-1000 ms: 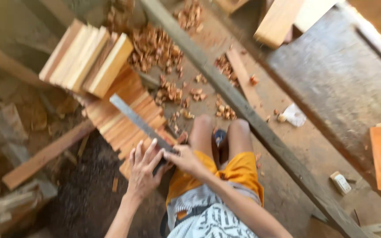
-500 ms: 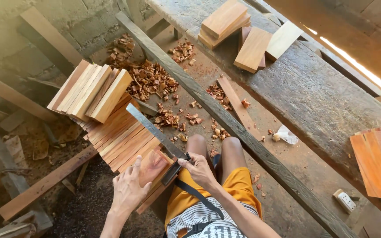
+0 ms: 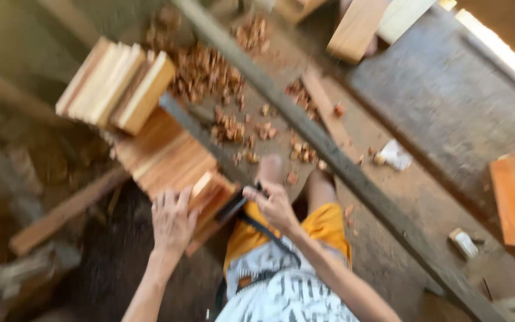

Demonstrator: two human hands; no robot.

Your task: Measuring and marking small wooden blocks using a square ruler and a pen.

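Two hands, left hand and right hand, are flanking one long blade; beyond it, two slat stacks are lying.

A rough grey plank surface fills the upper right, strewn with sawdust and reddish wood chips. A long dark beam runs diagonally along its edge. Below left lies a dark dirt floor with scrap timber. Bright daylight strikes the surface's far right edge.

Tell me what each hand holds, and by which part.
The right hand grips a long dark blade by its handle end. The left hand rests on a small wood block, steadying its near end.
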